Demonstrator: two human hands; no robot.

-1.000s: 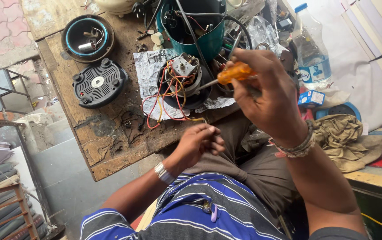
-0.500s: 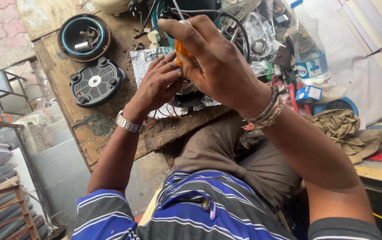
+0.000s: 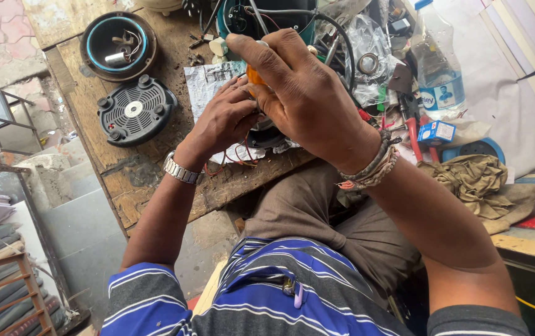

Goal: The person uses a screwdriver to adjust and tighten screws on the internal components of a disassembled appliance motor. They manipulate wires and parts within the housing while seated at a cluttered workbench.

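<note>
Gripping an orange-handled screwdriver (image 3: 253, 74), the right hand (image 3: 304, 93) is closed in a fist around the handle, so only a sliver of orange shows under the fingers. The tool points down at a motor (image 3: 266, 134) with red and orange wires (image 3: 233, 158), which sits on a sheet of foil (image 3: 208, 84) near the bench's front edge, mostly hidden by both hands. The left hand (image 3: 224, 121) rests on the motor beside the screwdriver, fingers curled together against it; whether it pinches anything I cannot tell. A steel watch (image 3: 180, 169) circles that wrist. Left of the foil lies a black grille cover (image 3: 135, 111), and beyond it a round black housing (image 3: 118, 45). To the right stand a water bottle (image 3: 438, 68) and red-handled pliers (image 3: 413, 134), with a rag (image 3: 475, 180) nearer. All rest on the wooden bench (image 3: 137, 186).
</note>
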